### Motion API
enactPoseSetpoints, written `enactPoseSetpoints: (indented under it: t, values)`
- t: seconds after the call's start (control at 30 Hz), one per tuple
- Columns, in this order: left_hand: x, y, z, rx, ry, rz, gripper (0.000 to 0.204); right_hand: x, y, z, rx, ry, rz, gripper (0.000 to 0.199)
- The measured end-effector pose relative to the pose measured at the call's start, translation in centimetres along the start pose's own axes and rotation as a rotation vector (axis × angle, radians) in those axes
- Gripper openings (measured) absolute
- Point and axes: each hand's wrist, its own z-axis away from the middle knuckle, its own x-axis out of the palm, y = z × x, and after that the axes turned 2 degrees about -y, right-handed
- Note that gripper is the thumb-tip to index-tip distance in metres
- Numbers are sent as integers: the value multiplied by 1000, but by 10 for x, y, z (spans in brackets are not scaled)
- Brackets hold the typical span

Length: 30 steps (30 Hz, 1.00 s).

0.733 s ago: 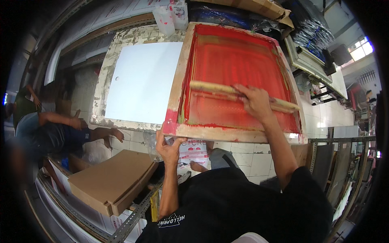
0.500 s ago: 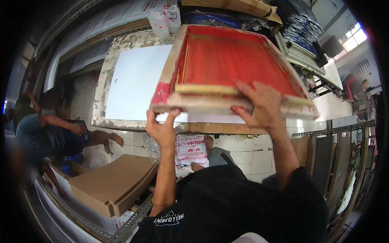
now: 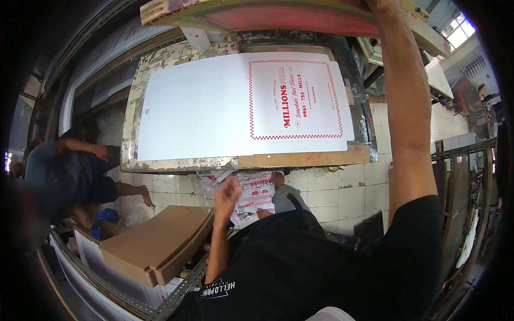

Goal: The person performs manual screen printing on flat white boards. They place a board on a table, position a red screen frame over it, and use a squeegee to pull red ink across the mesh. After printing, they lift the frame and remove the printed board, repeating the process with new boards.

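Observation:
A wooden-edged silk-screen frame (image 3: 300,20) with red ink on its mesh is raised and tilted along the far edge of the view. My right hand (image 3: 383,4) grips its near edge, arm stretched out; the fingertips are partly cut off by the picture's edge. Below the frame, a large white cardboard sheet (image 3: 195,107) lies flat on the worn table (image 3: 131,134). On the sheet's right half is a red print with a checkered border. My left hand (image 3: 227,193) hovers in front of the table's near edge, fingers loosely curled and apart, with nothing visible in it.
Flat brown cardboard boxes (image 3: 155,241) are stacked at the lower left on a metal rack. Another person (image 3: 69,176) sits low at the left. A white container (image 3: 197,38) stands at the table's far side. Slotted racks (image 3: 460,208) line the right.
The screen frame has lifted up and away from the sheet, uncovering the red print. My right hand went far with it; my left hand let go and drew down toward me.

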Motion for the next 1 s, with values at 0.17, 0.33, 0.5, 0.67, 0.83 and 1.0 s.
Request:
enactPoseSetpoints:
  t: [0.17,0.33,0.5,0.67,0.83,1.0]
  values:
    - [4,-47,68,-291,-134,-177,64,-10,11,-24,-110,3,151,51]
    - [-21,-48,53,-218,-62,-118,65,-10,23,-42,-79,90,247,50]
    - [-38,-1,29,-88,137,71,62,-15,25,-45,-119,63,225,49]
    - [-33,16,22,-31,103,100,61,-20,19,-41,-133,45,232,50]
    - [1,24,14,21,-107,4,64,-15,31,-49,-120,173,279,56]
    - [40,48,9,45,-360,-129,73,-20,28,-52,-58,96,228,64]
